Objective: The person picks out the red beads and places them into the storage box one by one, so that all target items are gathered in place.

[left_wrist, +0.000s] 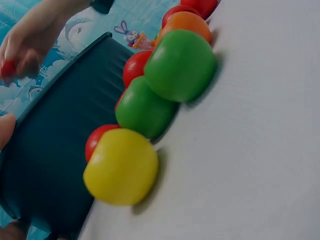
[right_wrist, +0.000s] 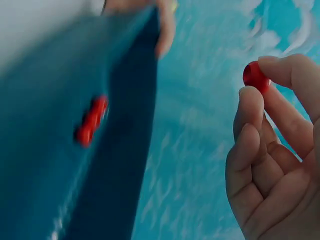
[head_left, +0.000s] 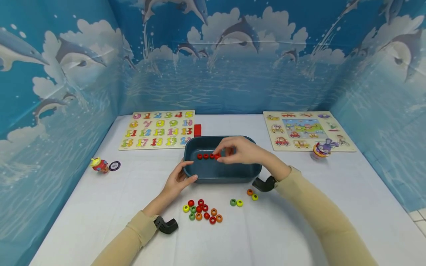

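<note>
A dark teal rectangular tray (head_left: 229, 178) stands on the white table. My left hand (head_left: 174, 181) grips its left end, with the thumb along the near side and the fingers at the corner. Over the tray, my right hand (head_left: 241, 149) pinches a red bead (right_wrist: 256, 76) between thumb and fingertip; the bead's hole shows in the right wrist view. Beside it, three red beads (head_left: 206, 156) lie in a row on the tray floor. Nearer to me lie several loose beads, among them a yellow bead (left_wrist: 121, 167) and a green bead (left_wrist: 181, 65).
Right of the bead group are a green bead (head_left: 233, 202), yellow ones and an orange bead (head_left: 250, 192). Behind stand a number puzzle board (head_left: 159, 129), a red block (head_left: 198, 130) and a vehicle puzzle board (head_left: 277, 142). Small toy figures (head_left: 100, 166) sit at both sides.
</note>
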Demonstrator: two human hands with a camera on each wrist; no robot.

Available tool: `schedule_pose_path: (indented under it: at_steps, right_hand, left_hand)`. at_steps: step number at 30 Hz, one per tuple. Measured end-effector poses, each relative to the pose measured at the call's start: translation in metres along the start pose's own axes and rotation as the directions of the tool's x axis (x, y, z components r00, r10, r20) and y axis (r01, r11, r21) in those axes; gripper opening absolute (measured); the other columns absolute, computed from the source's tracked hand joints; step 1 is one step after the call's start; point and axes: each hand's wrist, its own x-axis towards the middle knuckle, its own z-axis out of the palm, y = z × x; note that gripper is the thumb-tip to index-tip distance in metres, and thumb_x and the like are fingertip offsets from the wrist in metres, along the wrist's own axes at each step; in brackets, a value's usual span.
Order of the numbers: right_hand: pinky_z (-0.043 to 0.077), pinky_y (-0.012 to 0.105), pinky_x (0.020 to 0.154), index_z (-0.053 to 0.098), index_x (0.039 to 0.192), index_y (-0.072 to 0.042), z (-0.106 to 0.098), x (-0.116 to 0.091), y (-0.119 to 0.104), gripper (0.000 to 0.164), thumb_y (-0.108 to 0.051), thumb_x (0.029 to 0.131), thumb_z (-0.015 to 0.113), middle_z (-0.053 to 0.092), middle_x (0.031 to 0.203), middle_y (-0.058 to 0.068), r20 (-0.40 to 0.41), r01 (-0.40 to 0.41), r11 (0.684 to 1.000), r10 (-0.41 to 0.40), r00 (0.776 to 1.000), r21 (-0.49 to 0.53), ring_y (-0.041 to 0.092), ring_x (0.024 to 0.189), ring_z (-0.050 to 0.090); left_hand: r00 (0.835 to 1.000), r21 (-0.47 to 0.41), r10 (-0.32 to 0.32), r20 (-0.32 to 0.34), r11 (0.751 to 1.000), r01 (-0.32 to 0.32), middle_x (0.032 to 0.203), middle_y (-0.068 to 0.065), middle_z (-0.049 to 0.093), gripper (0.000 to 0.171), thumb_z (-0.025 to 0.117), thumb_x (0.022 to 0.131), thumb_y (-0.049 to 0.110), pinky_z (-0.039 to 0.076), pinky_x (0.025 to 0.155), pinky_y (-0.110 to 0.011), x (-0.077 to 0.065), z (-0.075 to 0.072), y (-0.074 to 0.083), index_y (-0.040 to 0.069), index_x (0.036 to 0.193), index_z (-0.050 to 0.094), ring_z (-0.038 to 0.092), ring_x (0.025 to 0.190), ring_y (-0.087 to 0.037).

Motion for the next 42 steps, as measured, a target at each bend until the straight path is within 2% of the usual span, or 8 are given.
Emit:
schedule_pose_path:
  at_steps: [5,11,18,23,28,32,37,42]
  right_hand:
    - [0.048,0.027,0.057,0.066,0.103,-0.011,-0.014,0.028,0.033,0.023,-0.02,0.081,0.065,0.061,0.09,-0.005,0.108,-0.158,0.984,0.166,0.98,-0.085,0.011,0.063,0.055]
    - [0.049,0.027,0.062,0.067,0.102,-0.007,-0.005,0.043,0.064,0.024,-0.015,0.08,0.065,0.064,0.086,-0.001,0.211,-0.329,0.938,0.345,0.915,-0.11,0.019,0.069,0.061]
    - [0.05,0.028,0.058,0.069,0.097,-0.01,0.014,0.047,0.081,0.019,-0.011,0.077,0.069,0.065,0.071,-0.001,0.228,-0.433,0.895,0.446,0.865,-0.109,0.021,0.066,0.061]
    - [0.049,0.026,0.058,0.069,0.096,-0.014,0.02,0.048,0.085,0.018,-0.013,0.078,0.069,0.065,0.072,-0.004,0.227,-0.468,0.871,0.49,0.841,-0.148,0.015,0.063,0.061]
    - [0.05,0.026,0.06,0.067,0.1,-0.015,0.018,0.049,0.082,0.024,-0.013,0.076,0.07,0.065,0.083,-0.003,0.224,-0.464,0.876,0.482,0.847,-0.13,0.012,0.065,0.061]
    - [0.05,0.027,0.066,0.065,0.105,-0.012,0.007,0.05,0.07,0.03,-0.014,0.075,0.071,0.064,0.094,-0.001,0.196,-0.4,0.905,0.423,0.885,-0.147,0.012,0.077,0.06]
    - [0.05,0.026,0.07,0.063,0.11,-0.01,-0.005,0.04,0.03,0.032,-0.016,0.079,0.069,0.063,0.101,0.002,0.113,-0.262,0.962,0.27,0.956,-0.08,0.01,0.082,0.059]
    - [0.05,0.025,0.072,0.062,0.108,-0.013,0.012,0.01,-0.015,0.028,-0.019,0.081,0.066,0.063,0.098,-0.001,0.106,-0.077,0.993,0.068,0.992,0.092,0.007,0.082,0.06]
  left_hand:
    - [1.0,-0.003,-0.016,0.006,1.0,0.016,0.147,-0.012,0.009,0.051,0.063,0.084,0.017,0.026,0.102,-0.037,0.0,0.0,-0.001,0.004,0.128,0.041,0.023,0.129,-0.026]
    - [1.0,-0.01,-0.014,0.016,1.0,0.014,0.147,-0.011,0.008,0.051,0.063,0.084,0.017,0.026,0.102,-0.039,0.001,0.001,-0.001,0.005,0.128,0.042,0.023,0.129,-0.026]
    - [0.999,-0.003,-0.033,0.012,0.999,0.033,0.147,-0.011,0.008,0.052,0.064,0.083,0.019,0.026,0.102,-0.037,0.001,0.001,0.0,0.005,0.128,0.041,0.023,0.13,-0.025]
    - [0.999,-0.005,-0.034,0.014,0.999,0.034,0.147,-0.011,0.008,0.053,0.064,0.083,0.019,0.026,0.102,-0.036,0.001,0.001,0.001,0.004,0.129,0.041,0.022,0.13,-0.025]
    - [0.999,-0.011,-0.036,0.01,0.999,0.036,0.147,-0.01,0.008,0.053,0.064,0.083,0.018,0.026,0.102,-0.035,0.001,0.0,0.002,0.004,0.129,0.04,0.022,0.13,-0.024]
    - [0.999,-0.009,-0.038,0.008,0.999,0.038,0.147,-0.01,0.008,0.053,0.064,0.083,0.019,0.026,0.102,-0.035,0.001,-0.001,0.002,0.004,0.129,0.04,0.023,0.13,-0.024]
    - [0.999,-0.016,-0.031,0.012,0.999,0.031,0.147,-0.01,0.008,0.052,0.063,0.084,0.019,0.025,0.102,-0.036,0.001,-0.001,0.002,0.005,0.129,0.041,0.022,0.13,-0.024]
    - [1.0,-0.019,-0.006,0.012,1.0,0.006,0.147,-0.012,0.007,0.051,0.063,0.084,0.015,0.025,0.102,-0.039,0.001,-0.001,0.002,0.003,0.128,0.041,0.022,0.13,-0.026]
